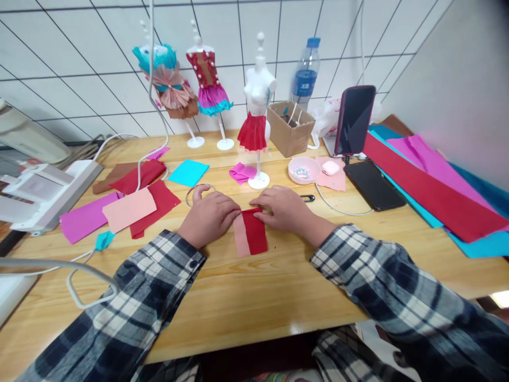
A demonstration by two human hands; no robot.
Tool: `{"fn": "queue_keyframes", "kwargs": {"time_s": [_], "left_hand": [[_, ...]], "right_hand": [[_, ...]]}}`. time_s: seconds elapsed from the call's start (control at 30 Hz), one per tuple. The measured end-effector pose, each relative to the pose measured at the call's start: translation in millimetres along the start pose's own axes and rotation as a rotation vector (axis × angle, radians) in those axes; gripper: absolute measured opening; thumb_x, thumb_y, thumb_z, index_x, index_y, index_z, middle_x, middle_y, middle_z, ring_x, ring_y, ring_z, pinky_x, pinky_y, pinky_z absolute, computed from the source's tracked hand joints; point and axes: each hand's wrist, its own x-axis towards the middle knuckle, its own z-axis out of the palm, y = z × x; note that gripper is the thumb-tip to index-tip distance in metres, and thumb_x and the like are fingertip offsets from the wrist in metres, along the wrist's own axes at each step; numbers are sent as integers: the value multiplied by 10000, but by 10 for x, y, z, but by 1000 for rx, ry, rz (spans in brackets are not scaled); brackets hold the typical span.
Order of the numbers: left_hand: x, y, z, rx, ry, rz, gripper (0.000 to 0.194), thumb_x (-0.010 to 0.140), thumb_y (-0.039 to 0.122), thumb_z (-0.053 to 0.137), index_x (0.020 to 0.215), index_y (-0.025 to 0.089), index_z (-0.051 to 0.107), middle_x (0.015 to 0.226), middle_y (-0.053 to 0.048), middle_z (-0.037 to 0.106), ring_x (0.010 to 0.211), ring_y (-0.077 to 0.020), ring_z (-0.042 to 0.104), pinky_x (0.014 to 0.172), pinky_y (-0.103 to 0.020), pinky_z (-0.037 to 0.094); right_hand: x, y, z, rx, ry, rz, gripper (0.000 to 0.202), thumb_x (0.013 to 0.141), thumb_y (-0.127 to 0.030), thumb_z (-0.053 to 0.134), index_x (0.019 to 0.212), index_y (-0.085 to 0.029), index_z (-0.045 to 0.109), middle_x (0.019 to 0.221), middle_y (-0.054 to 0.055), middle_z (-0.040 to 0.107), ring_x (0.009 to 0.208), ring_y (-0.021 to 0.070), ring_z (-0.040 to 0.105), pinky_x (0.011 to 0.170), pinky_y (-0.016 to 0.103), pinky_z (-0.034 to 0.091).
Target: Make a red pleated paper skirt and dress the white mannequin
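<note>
The left hand (210, 216) and right hand (287, 211) are pinching the top edge of the pink-and-red paper piece (256, 233) — its body is lying below both grips, toward the near edge of the wooden table (254, 297).

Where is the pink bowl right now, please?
In the head view, the pink bowl sits right of centre, in front of the cardboard box, left of the white case.
</note>
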Motion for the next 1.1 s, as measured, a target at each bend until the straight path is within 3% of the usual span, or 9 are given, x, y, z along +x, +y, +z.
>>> {"fn": "queue_keyframes", "kwargs": {"time_s": [0.2, 0.43, 0.6, 0.77, 1.1], "left_hand": [[21, -13, 34, -34, -13, -29, 284, 937, 333, 452, 862, 239, 709, 929, -45, 737, 936, -236, 615, 997, -540, 205], [9, -17, 16, -47, -24, -34, 290, 943, 328, 443, 860, 237, 706, 899, -40, 731, 918, -230, 621, 1004, -538, 196], [2, -3, -7, -100, -6, -60, 270, 889, 448, 544, 972, 247, 704, 946, -49, 731, 966, -248, 619, 1007, -515, 217], [8, -25, 37, -99, -23, -73, 246, 932, 332, 479, 895, 242, 705, 932, -27, 732, 950, -230, 627, 984, -495, 248], [-6, 9, 58, -18, -8, -110, 238, 931, 312, 468, 925, 235, 693, 927, -47, 717, 940, -246, 632, 985, -523, 250]], "right_hand": [[15, 3, -6, -44, -23, -39, 237, 913, -363, 568, 972, -222, 749, 889, 59, 706, 852, 210, 557, 716, 331, 326], [33, 15, -6, -39, -23, -54, 201, 912, -302, 567, 996, -234, 737, 915, 38, 725, 885, 208, 587, 700, 329, 297], [33, 40, 52, 31, 7, -28, 192, 914, -267, 559, 957, -233, 743, 901, 22, 741, 866, 193, 601, 735, 325, 322], [36, 57, 77, 83, 4, 3, 199, 919, -282, 560, 979, -229, 742, 949, 33, 736, 903, 193, 599, 778, 315, 362], [39, 60, 72, 17, 27, 6, 196, 905, -295, 579, 1009, -233, 734, 942, 47, 717, 895, 213, 598, 750, 334, 387]]}}
